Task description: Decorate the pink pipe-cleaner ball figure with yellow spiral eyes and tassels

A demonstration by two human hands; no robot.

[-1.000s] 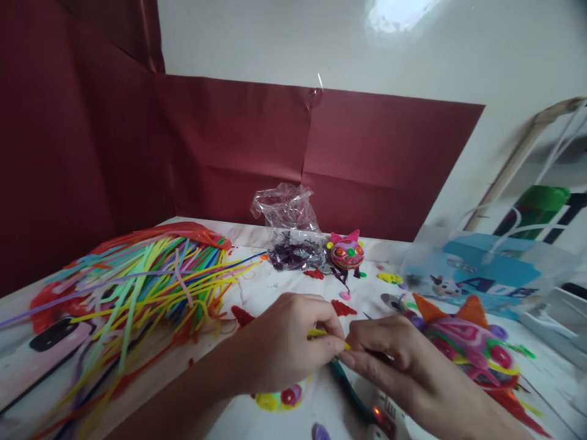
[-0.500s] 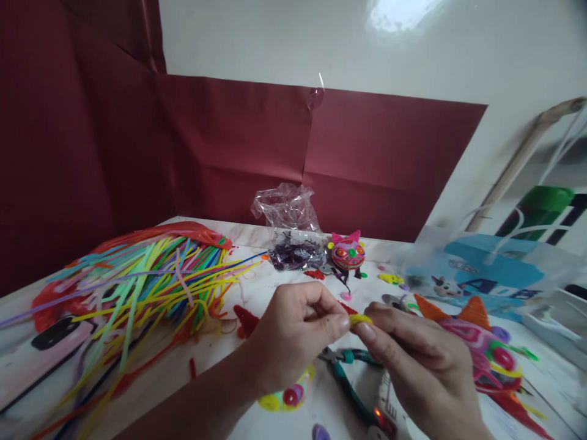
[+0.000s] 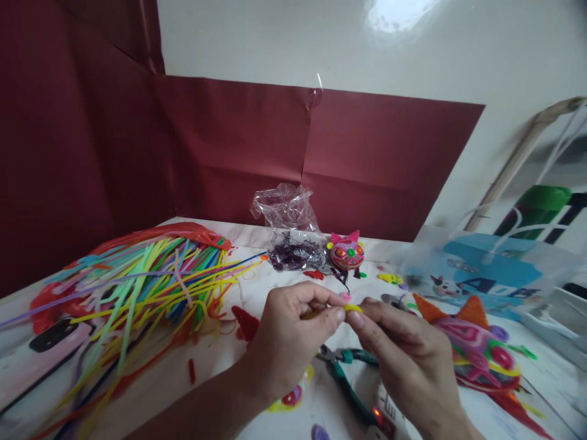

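Above the middle of the table, my left hand (image 3: 287, 345) and my right hand (image 3: 408, 351) meet fingertip to fingertip. Both pinch a small yellow piece of pipe cleaner (image 3: 353, 308), most of which is hidden by the fingers. Below the hands lie green-handled pliers (image 3: 342, 379), their jaws near my left wrist. A yellow-edged piece with coloured coils (image 3: 293, 397) is partly covered by my left forearm. Close to my left hand rests a red fuzzy triangle (image 3: 245, 322). Beyond my right hand is a colourful animal face with orange ears (image 3: 481, 351).
A bundle of coloured pipe cleaners (image 3: 151, 275) spreads over the left side beside a phone (image 3: 50, 360). At the back stand a clear plastic bag (image 3: 293, 232) and a pink-eared face (image 3: 347, 252). On the right are a blue-and-clear bag (image 3: 486, 269) and a device with a red light (image 3: 387, 409).
Both hands have shifted slightly left with the yellow pipe cleaner, and its visible part has turned a little between the fingertips. Objects on the table stay in place.
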